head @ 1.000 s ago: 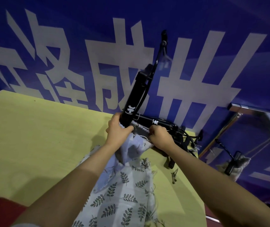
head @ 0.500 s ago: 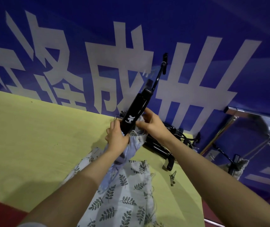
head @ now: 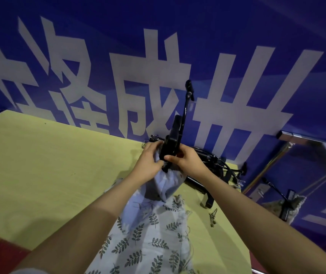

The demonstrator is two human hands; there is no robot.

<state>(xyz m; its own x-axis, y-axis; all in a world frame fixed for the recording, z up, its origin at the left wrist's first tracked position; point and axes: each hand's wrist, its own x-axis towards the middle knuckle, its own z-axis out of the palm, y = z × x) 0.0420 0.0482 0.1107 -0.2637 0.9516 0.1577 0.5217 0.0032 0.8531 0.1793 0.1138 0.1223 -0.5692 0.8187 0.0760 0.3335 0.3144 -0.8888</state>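
Left hand: the left hand [head: 148, 161] has its fingers curled into a bunched fold of the leaf-print cloth [head: 150, 234], holding it up against the foot of the black bar [head: 171, 143].
Right hand: the right hand [head: 185, 161] grasps the lower end of the black bar, thumb laid across its front.
Black bar: it stands nearly upright between the two hands, above the far part of the table [head: 49, 165]. A curved rod [head: 185, 107] with a knobbed tip rises from it.
Cloth: gathered round the bar's foot, then trailing down across the table toward the person.
Container: the gathered part looks like the mouth of a pouch with the bar's foot just inside, but I cannot tell whether it is a bag or a flat piece, and nothing else shows in it.
Risk, grip: the top-heavy bar may tip toward the blue banner [head: 276, 26] if the right hand loosens while the left tugs the fabric.
Risk, snag: loose threads at the cloth's edge or the rod could catch and stall the work.
Risk, clutter: the spare black bars [head: 207, 157] lie just behind the hands, and the small metal clips [head: 213, 217] lie near the cloth's right edge. A sweep of cloth could drag either off the table.
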